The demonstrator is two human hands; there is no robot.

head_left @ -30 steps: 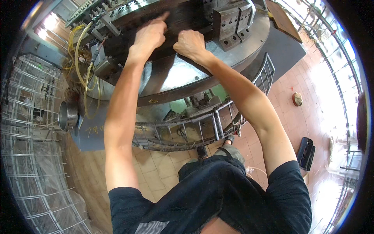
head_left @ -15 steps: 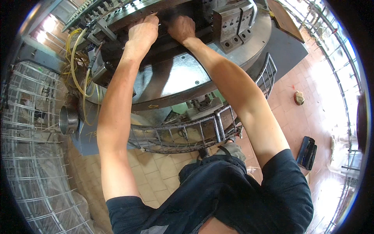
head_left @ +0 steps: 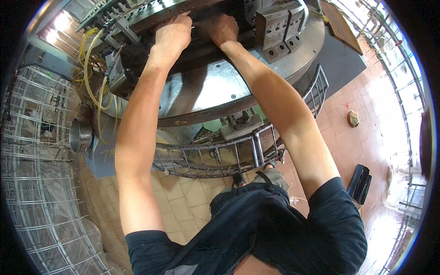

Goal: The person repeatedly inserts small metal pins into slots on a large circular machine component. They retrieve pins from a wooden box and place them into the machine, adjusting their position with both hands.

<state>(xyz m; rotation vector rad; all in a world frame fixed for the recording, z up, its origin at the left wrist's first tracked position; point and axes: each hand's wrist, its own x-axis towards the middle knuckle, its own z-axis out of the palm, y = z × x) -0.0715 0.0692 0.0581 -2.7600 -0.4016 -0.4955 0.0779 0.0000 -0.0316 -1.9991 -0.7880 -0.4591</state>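
Observation:
Both my arms stretch forward into the dark gap of a large metal machine at the top of the view. My left hand (head_left: 173,35) is closed, knuckles up, against the machine's long dark bar (head_left: 151,20); a small pale bit shows by its fingers, too small to name. To its right, my right hand (head_left: 223,31) reaches down into the shaded gap, its fingers dark and blurred. Below the hands lies a shiny curved metal plate (head_left: 215,89). A drilled steel block (head_left: 272,34) stands right of my right hand.
Yellow hoses (head_left: 89,82) hang at the machine's left, above a metal cup (head_left: 81,135). A curved barred rail (head_left: 206,160) runs between the machine and my body. Wire mesh racks (head_left: 39,160) line the left side. A black case (head_left: 359,184) lies on the tiled floor at right.
The view has shifted slightly, so the machine sits a little further right and higher. My right hand is slightly further right; my left hand keeps its closed pose at the bar.

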